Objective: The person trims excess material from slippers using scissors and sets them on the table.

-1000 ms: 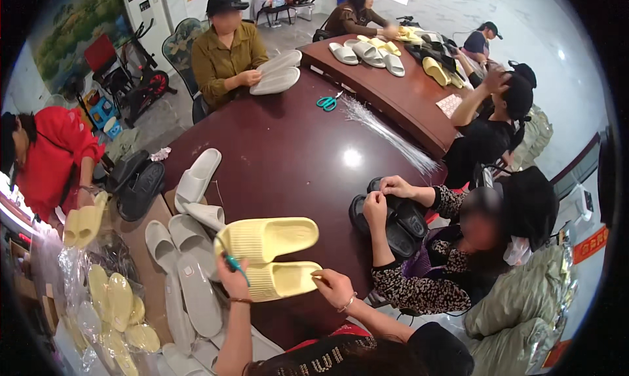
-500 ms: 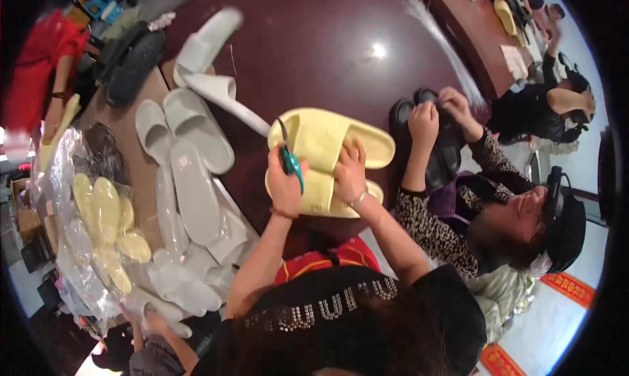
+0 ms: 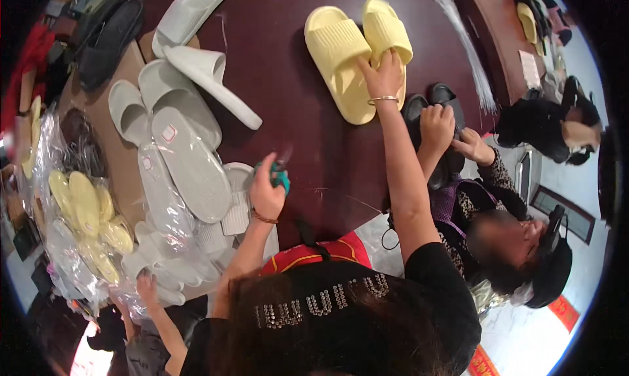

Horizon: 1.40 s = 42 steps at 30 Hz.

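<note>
My right hand reaches far across the dark red table, its fingers closed at the straps of two yellow slides. The left slide and right slide lie side by side, toes toward the far edge. Near the table's front edge, my left hand is closed around small scissors with teal handles; their blades are blurred. A loose pale grey slide leans on its side, left of the yellow pair.
Pale grey slides, some in clear plastic, crowd the left. Beyond are bagged yellow slides and black shoes. At right, a co-worker's hands handle black slides. White strands lie near the far right edge.
My right hand has carried the yellow slides from in front of me to the far part of the table. My left hand has come away from them, still holding the scissors. The view has shifted.
</note>
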### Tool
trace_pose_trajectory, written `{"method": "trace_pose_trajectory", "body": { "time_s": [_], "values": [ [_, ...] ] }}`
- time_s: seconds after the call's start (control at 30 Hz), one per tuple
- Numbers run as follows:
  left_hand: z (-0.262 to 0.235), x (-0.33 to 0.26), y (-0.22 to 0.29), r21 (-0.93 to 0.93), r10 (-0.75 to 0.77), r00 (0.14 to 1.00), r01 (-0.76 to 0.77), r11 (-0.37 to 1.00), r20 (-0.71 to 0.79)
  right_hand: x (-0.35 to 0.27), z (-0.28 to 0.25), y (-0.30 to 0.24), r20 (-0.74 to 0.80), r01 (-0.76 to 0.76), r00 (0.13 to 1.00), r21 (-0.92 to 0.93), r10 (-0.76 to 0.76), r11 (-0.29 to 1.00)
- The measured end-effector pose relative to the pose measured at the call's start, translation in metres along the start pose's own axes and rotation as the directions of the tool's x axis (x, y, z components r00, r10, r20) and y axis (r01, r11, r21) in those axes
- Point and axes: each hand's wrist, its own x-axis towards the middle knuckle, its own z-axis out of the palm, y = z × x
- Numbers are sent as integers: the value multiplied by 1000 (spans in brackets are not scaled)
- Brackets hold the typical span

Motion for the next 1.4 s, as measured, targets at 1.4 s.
{"method": "trace_pose_trajectory", "body": {
  "time_s": [1.4],
  "values": [
    [-158,-180,-120,-119,-288,580,311,943,-762,-278,-28,-202,522,590,487,396,-701,704]
  ]
}}
